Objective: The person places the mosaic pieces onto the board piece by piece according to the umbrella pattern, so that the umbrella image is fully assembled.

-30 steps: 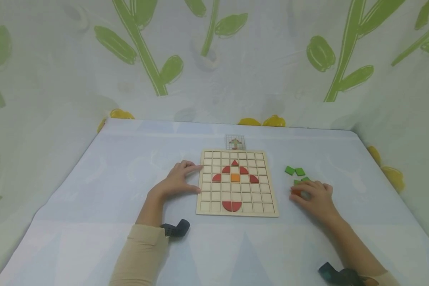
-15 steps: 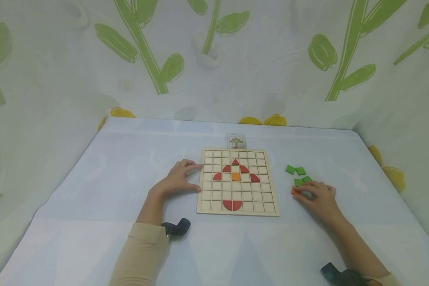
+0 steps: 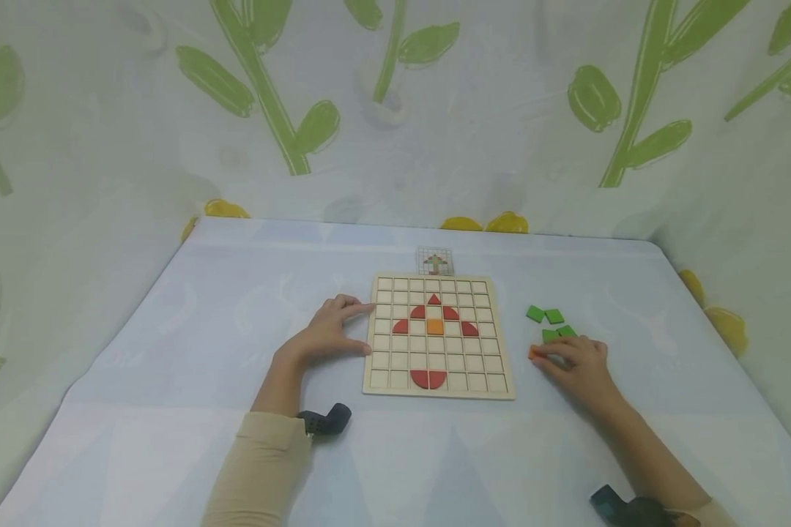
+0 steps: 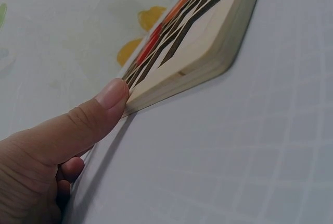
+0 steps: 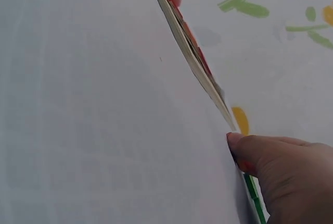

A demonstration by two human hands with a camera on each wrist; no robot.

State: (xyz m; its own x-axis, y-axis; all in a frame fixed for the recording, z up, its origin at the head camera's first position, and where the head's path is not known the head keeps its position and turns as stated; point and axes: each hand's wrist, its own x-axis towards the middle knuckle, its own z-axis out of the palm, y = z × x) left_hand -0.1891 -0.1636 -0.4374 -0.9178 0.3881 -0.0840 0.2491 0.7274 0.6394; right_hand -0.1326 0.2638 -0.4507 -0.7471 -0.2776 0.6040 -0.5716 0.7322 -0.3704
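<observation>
A wooden grid board (image 3: 455,362) lies flat on the table. Set in its cells are several red pieces, such as a red triangle (image 3: 433,299), and an orange square tile (image 3: 435,326). My left hand (image 3: 329,329) touches the board's left edge with thumb and index finger spread apart. In the left wrist view the thumb (image 4: 112,95) rests against the board's corner edge. To the right of the board, my right hand (image 3: 583,369) pinches another orange tile (image 3: 533,352) between thumb and fingertips. Several green tiles (image 3: 554,316) lie just beyond that hand.
A small pattern card (image 3: 435,261) showing a red and green figure lies against the board's far edge. The pale table (image 3: 290,256) meets a leaf-printed wall cloth (image 3: 488,132) at the back. A dark wrist camera (image 3: 326,421) sits on the left wrist.
My right hand has drawn the orange tile slightly left, away from the green tiles and towards the board. The left hand and the board stay in place.
</observation>
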